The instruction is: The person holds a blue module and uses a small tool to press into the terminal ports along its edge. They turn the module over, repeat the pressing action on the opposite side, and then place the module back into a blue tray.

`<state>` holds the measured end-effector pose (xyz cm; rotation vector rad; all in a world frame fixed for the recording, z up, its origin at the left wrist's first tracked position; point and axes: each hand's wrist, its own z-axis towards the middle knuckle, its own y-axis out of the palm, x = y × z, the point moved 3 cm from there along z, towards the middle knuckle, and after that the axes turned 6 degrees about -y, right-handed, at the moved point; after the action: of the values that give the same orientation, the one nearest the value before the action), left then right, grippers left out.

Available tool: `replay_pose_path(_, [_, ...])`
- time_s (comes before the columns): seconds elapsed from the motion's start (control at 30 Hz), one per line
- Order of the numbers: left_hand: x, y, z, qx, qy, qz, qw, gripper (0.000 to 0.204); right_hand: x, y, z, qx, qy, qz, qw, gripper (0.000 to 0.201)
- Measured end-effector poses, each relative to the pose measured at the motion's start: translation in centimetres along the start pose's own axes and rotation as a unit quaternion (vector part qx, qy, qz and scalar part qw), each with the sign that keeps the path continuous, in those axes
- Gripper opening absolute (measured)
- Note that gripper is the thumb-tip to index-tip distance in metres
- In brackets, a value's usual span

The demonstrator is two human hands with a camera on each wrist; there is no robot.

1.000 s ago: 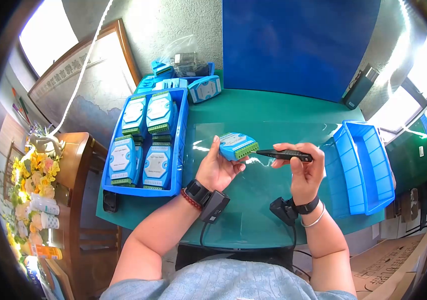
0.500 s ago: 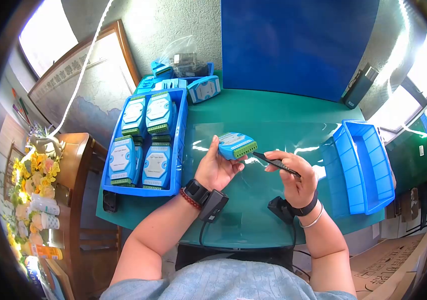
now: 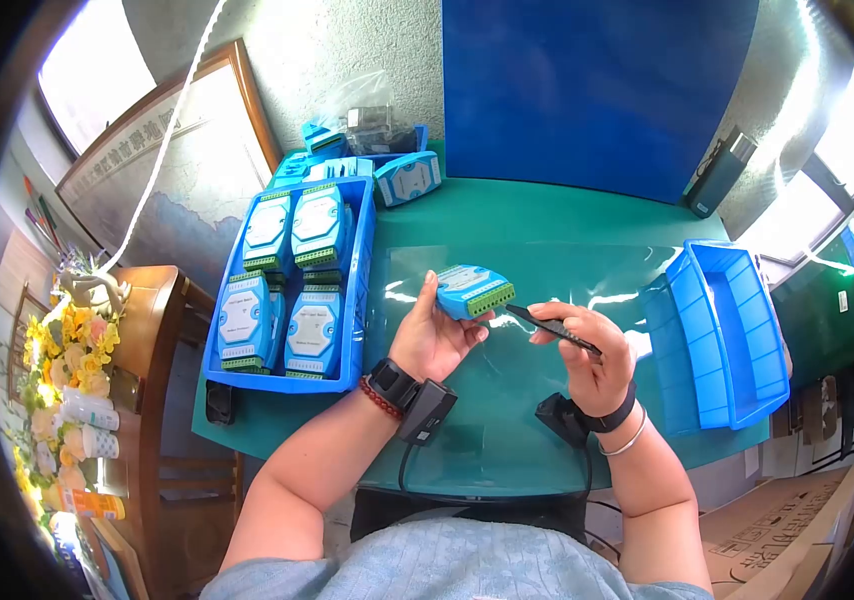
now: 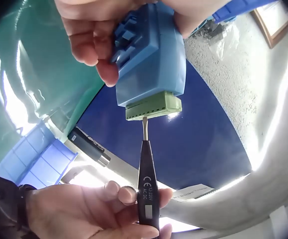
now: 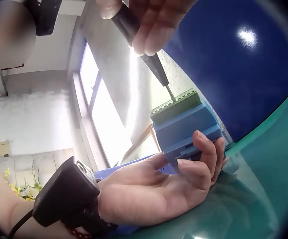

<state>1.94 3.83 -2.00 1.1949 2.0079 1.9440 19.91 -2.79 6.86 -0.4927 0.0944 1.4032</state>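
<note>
My left hand holds a blue electronic module above the table, thumb along one side and fingers beneath. A green screw terminal block runs along the module's end facing my right hand. With curled fingers my right hand pinches a black voltage tester screwdriver, marked 12-220V AC/DC. Its thin metal blade meets the terminal block, near the middle of the row in the left wrist view. In the right wrist view the tester slants down onto the block, and my left fingers wrap the module's underside.
A blue bin of similar modules stands on the left. More modules and a clear plastic bag lie behind it. At the right is another blue bin. A blue panel rises at the green table's back.
Over the first half second my right hand has dropped and tilted the tester's handle downward, its tip staying near the terminal block. Since then both hands look still.
</note>
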Motion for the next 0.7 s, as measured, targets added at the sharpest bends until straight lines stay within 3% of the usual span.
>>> replay_pose_path(0.7, [-0.08, -0.16, 0.01, 0.002, -0.005, -0.002, 1.0, 0.053, -0.29, -0.17, 0.41, -0.016, -0.009, -0.004, 1.0, 0.022])
